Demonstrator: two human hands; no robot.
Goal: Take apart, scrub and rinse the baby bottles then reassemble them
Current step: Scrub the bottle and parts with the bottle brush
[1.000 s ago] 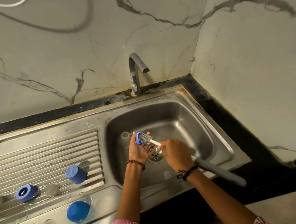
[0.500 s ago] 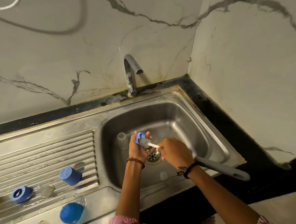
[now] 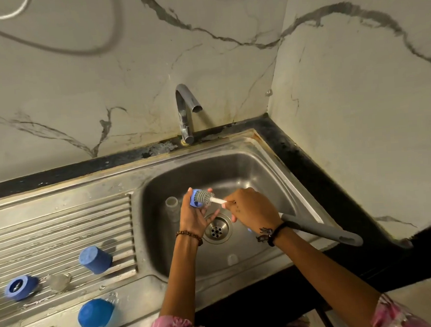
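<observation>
Scrubbing step: above the round steel drain (image 3: 217,230), the left hand (image 3: 195,215) grips a blue plastic bottle ring (image 3: 194,198) while the right hand (image 3: 253,208) pinches a grey bristled brush (image 3: 204,197) (tap dry); rinsing probably follows.

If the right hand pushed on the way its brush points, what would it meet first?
Probably the blue bottle ring gripped in the left hand; the brush held by the right hand already sits at its opening. Depth is unclear.

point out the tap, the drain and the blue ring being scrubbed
tap (image 3: 183,114), head view, on its upright chrome neck
drain (image 3: 217,231), head view, on the perforated strainer
blue ring (image 3: 194,200), head view, on its blue side wall
</observation>
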